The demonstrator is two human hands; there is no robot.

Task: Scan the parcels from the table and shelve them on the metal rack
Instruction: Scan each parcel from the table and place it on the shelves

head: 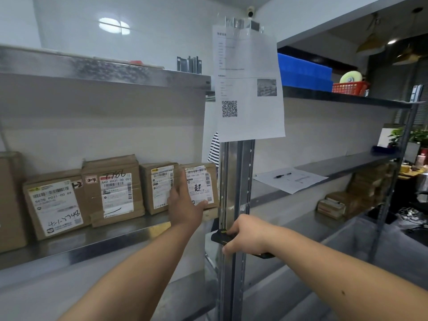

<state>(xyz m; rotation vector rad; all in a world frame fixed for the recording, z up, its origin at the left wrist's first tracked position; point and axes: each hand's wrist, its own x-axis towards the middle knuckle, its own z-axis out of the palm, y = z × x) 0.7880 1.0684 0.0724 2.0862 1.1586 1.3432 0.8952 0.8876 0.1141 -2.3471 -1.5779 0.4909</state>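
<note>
Parcel (201,185) going onto the rack (236,205), left hand (185,202) spread flat against its face.
Looking light and stiff; gripping its side edges seems safest. Right hand (245,237) is clasping a scanner (218,237).

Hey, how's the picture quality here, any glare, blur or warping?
Head view: a bright lamp reflection glares on the white tiled wall; wide-angle bends the steel rack shelf edge; the brown cardboard parcel under the left hand reads sharp, and the far right is dim.
</note>
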